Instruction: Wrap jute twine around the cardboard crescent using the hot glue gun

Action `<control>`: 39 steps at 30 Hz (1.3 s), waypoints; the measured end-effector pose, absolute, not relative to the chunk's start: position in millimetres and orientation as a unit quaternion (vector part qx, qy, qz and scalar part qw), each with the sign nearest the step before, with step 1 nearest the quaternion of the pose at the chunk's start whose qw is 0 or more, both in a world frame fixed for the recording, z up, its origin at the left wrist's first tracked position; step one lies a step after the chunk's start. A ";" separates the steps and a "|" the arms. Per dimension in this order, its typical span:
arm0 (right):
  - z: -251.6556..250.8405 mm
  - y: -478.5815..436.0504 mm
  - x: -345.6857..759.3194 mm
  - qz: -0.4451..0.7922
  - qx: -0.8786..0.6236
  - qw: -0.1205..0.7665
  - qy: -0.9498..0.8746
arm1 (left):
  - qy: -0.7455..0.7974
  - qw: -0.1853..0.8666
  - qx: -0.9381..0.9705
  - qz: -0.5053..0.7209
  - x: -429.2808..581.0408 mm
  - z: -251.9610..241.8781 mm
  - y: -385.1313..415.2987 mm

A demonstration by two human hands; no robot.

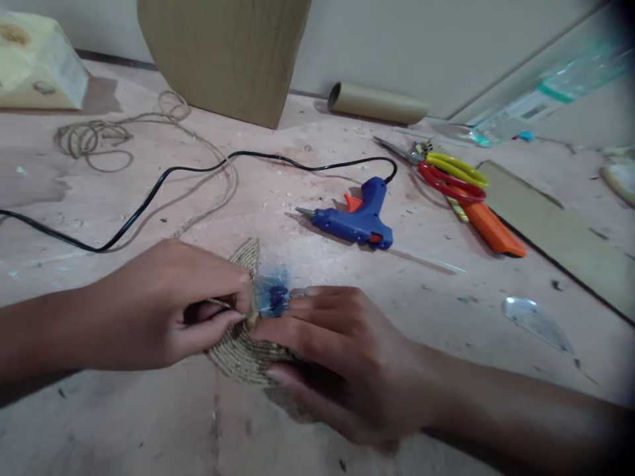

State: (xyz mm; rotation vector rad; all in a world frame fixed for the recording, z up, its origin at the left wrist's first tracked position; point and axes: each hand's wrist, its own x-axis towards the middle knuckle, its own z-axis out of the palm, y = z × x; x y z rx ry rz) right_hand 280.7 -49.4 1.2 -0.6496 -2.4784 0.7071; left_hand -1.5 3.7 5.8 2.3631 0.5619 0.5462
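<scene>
A clear plastic bottle piece partly wound with jute twine (241, 354) lies on the pale table between my hands; its blue cap (276, 295) shows in the middle. My left hand (163, 304) pinches the twine against the wound part with thumb and fingers closed. My right hand (342, 360) is wrapped around the piece from the right, fingers pressed on its top and thumb under its edge. The loose twine runs away from the piece to a tangle (94, 135) at the back left.
A blue glue gun (357, 215) with a black cord (149, 195) lies just beyond my hands. Red and yellow scissors (449, 175), an orange cutter (493, 231), a cardboard strip (555, 231), a cardboard tube (377, 102), a cardboard piece (223, 53) and a plastic bottle (546, 92) lie farther back.
</scene>
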 end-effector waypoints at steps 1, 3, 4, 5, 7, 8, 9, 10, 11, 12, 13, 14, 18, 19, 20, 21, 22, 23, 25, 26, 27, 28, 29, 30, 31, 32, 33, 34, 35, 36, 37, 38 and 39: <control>0.9 -49.2 280.5 0.259 -0.236 0.238 -0.906 | 0.214 0.320 0.900 0.206 -1.8 5.8 3.7; -0.3 -49.1 280.2 0.264 -0.235 0.240 -0.904 | 0.215 0.319 0.900 0.205 -2.5 5.8 3.8; -1.0 -49.3 280.1 0.268 -0.235 0.243 -0.902 | 0.216 0.318 0.900 0.206 -2.8 5.8 4.0; -1.8 -49.5 280.2 0.270 -0.236 0.246 -0.901 | 0.216 0.317 0.900 0.207 -3.1 5.9 4.1; -2.6 -49.9 280.3 0.267 -0.237 0.249 -0.900 | 0.217 0.318 0.899 0.208 -3.3 6.1 4.3; -2.6 -49.9 280.3 0.266 -0.236 0.249 -0.901 | 0.218 0.319 0.899 0.208 -3.2 6.2 4.3; -2.3 -49.8 280.4 0.265 -0.236 0.247 -0.902 | 0.218 0.321 0.899 0.205 -3.1 6.5 4.2; -1.8 -49.6 280.5 0.266 -0.235 0.246 -0.902 | 0.218 0.321 0.899 0.203 -2.9 6.7 4.0; -1.2 -49.4 280.5 0.266 -0.235 0.245 -0.902 | 0.217 0.321 0.900 0.201 -2.6 7.0 3.9; -0.7 -49.2 280.6 0.265 -0.233 0.242 -0.904 | 0.217 0.320 0.901 0.199 -2.3 7.3 3.8; -0.3 -49.1 280.6 0.263 -0.232 0.240 -0.905 | 0.217 0.318 0.901 0.199 -1.9 7.5 3.8; -0.2 -49.1 280.7 0.259 -0.231 0.236 -0.908 | 0.217 0.316 0.901 0.201 -1.7 7.6 3.9; -1.8 -50.1 280.2 0.255 -0.232 0.252 -0.904 | 0.218 0.312 0.900 0.211 -1.0 6.9 4.5; -2.2 -50.2 279.9 0.256 -0.236 0.256 -0.902 | 0.217 0.310 0.901 0.212 -1.0 6.6 4.5; -2.4 -50.1 279.6 0.257 -0.238 0.256 -0.901 | 0.215 0.309 0.902 0.212 -1.0 6.3 4.4; -2.4 -49.9 279.3 0.258 -0.239 0.255 -0.901 | 0.214 0.306 0.903 0.211 -1.1 6.2 4.3; -2.1 -49.5 279.1 0.259 -0.239 0.250 -0.902 | 0.213 0.305 0.904 0.210 -1.2 6.1 4.0; -1.6 -49.0 279.1 0.260 -0.235 0.246 -0.904 | 0.213 0.305 0.905 0.209 -1.5 6.1 3.8; -0.5 -48.3 279.2 0.258 -0.229 0.240 -0.907 | 0.215 0.306 0.904 0.206 -2.0 6.2 3.4; -0.1 -48.3 279.5 0.256 -0.228 0.238 -0.909 | 0.215 0.307 0.904 0.205 -2.2 6.3 3.3; 0.0 -48.4 279.7 0.255 -0.229 0.233 -0.910 | 0.216 0.307 0.904 0.203 -2.3 6.4 3.4; -0.3 -48.8 280.0 0.253 -0.229 0.232 -0.911 | 0.216 0.307 0.905 0.202 -2.3 6.5 3.5; -0.8 -49.4 280.2 0.249 -0.233 0.233 -0.911 | 0.216 0.306 0.905 0.201 -2.3 6.6 3.7; -1.6 -50.1 280.4 0.246 -0.237 0.238 -0.909 | 0.215 0.305 0.906 0.199 -2.2 6.9 4.0; -2.4 -50.9 280.4 0.241 -0.239 0.244 -0.908 | 0.214 0.305 0.907 0.198 -2.1 7.1 4.2; -3.2 -51.5 280.3 0.235 -0.240 0.251 -0.908 | 0.214 0.305 0.907 0.198 -2.0 7.4 4.3; -3.8 -51.9 280.1 0.229 -0.238 0.257 -0.908 | 0.215 0.305 0.907 0.197 -1.9 7.7 4.4; -4.0 -52.2 279.7 0.222 -0.234 0.261 -0.910 | 0.215 0.306 0.907 0.197 -1.9 7.9 4.3; -3.9 -52.2 279.1 0.217 -0.230 0.262 -0.912 | 0.215 0.307 0.906 0.196 -1.9 7.9 4.1; -3.5 -52.1 278.4 0.210 -0.226 0.263 -0.914 | 0.216 0.308 0.905 0.196 -1.9 7.9 3.9; -2.9 -51.8 277.6 0.203 -0.225 0.264 -0.916 | 0.218 0.310 0.904 0.198 -1.9 7.8 3.6; -2.2 -51.5 276.8 0.197 -0.224 0.264 -0.917 | 0.219 0.312 0.903 0.200 -2.0 7.6 3.4; -1.6 -51.3 276.1 0.191 -0.222 0.263 -0.919 | 0.219 0.314 0.902 0.200 -2.1 7.4 3.3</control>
